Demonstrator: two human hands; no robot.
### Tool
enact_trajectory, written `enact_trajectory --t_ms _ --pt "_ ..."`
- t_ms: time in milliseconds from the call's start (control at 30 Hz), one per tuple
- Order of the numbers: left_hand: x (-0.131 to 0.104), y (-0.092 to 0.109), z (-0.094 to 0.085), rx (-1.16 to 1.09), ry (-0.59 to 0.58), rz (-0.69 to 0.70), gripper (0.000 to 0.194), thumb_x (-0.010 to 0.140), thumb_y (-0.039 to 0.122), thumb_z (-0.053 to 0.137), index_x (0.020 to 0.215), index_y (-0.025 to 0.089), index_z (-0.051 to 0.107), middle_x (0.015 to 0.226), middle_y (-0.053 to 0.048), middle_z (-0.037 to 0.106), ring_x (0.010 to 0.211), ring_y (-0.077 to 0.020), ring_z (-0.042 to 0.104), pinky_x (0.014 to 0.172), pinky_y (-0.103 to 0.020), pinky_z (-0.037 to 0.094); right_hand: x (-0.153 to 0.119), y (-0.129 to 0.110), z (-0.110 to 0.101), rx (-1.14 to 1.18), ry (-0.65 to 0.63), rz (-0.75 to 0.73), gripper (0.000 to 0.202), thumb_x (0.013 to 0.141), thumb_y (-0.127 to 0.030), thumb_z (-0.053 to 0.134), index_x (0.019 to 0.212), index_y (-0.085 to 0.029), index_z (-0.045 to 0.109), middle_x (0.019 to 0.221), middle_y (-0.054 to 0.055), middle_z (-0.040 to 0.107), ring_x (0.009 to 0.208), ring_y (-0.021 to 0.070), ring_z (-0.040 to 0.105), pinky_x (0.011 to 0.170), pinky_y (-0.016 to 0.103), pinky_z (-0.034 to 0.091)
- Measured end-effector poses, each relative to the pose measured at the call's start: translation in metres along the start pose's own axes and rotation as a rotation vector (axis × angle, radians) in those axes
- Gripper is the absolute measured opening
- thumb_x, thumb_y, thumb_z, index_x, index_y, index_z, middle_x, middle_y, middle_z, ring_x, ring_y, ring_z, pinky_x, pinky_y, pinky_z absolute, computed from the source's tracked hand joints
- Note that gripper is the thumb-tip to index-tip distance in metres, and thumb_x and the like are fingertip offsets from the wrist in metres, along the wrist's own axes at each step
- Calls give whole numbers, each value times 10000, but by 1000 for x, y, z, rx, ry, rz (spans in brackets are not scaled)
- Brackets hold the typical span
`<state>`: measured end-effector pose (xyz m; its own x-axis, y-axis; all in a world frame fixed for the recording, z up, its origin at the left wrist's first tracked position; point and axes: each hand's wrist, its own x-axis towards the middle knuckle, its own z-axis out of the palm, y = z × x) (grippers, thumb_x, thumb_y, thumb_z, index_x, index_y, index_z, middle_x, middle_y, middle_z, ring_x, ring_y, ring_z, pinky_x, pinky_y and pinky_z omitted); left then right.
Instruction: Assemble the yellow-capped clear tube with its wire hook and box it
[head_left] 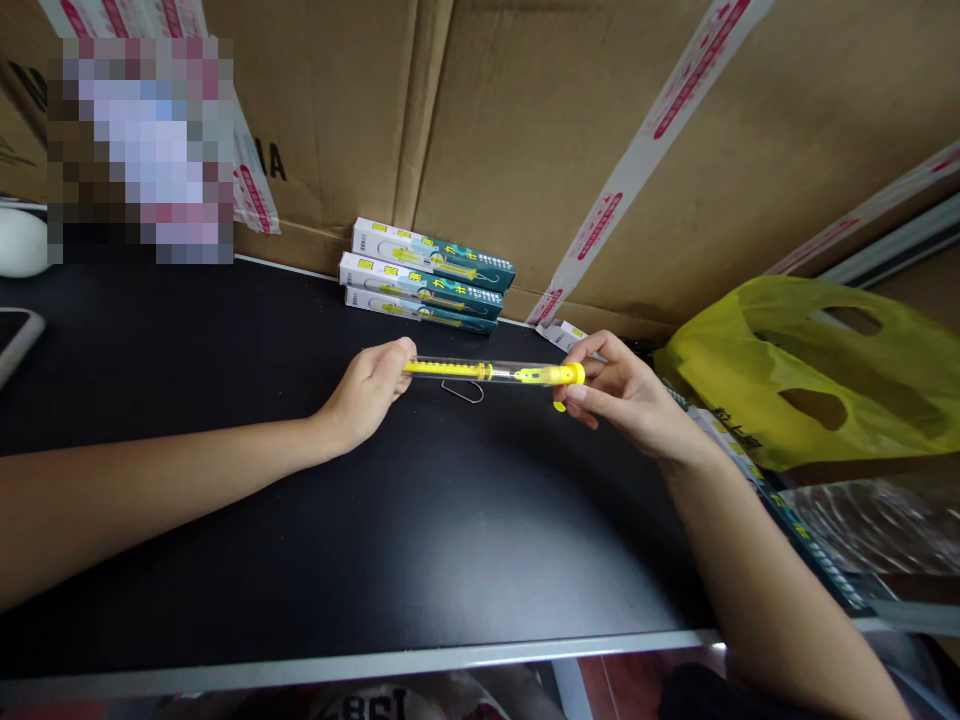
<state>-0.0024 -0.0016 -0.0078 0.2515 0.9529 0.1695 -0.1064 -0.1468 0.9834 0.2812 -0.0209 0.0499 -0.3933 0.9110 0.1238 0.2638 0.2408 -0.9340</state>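
A clear tubular spring scale with yellow inner parts and a yellow end cap is held level above the black table. My left hand is closed around its left end, hiding that tip. At the other end, the thumb and fingers of my right hand pinch the tube by the yellow cap. Just below the tube shows a bent metal wire hook; whether it is attached to anything I cannot tell. A small yellow piece shows beside my right fingers, mostly hidden.
Several printed spring scale boxes lie stacked against a large taped carton. Part of another small box shows behind my right hand. On the right are a yellow plastic bag and clear plastic wrapping. The table's front edge runs below.
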Motion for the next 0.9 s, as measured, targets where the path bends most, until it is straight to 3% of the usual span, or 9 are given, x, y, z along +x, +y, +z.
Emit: enact_trajectory --t_ms 233,433,700,900 --pt "1 0 1 -15 20 -41 288 930 299 343 660 198 345 545 68 251 450 -55 210 390 -155 166 1 -2 5 -73 94 -77 339 741 -300 802 878 -233 499 779 -17 602 580 89 540 449 189 416" --pt "3 0 0 -59 34 -123 264 923 324 344 688 205 344 536 73 260 414 -48 198 384 -161 149 0 -3 6 -97 75 -119 327 722 -275 819 868 -219 532 778 -5 634 612 92 568 477 188 439" --pt "6 -2 -2 -87 13 -139 265 922 342 331 690 215 332 496 88 239 387 -49 180 376 -171 136 -1 -3 3 -73 64 -88 258 858 -412 674 932 -206 538 773 21 674 590 111 587 463 213 474" --pt "6 4 1 -92 48 -163 243 908 323 353 691 214 339 482 91 257 375 -47 187 368 -173 136 -1 -9 8 -92 185 -127 359 691 -384 829 876 -204 580 781 13 628 589 107 567 443 212 483"
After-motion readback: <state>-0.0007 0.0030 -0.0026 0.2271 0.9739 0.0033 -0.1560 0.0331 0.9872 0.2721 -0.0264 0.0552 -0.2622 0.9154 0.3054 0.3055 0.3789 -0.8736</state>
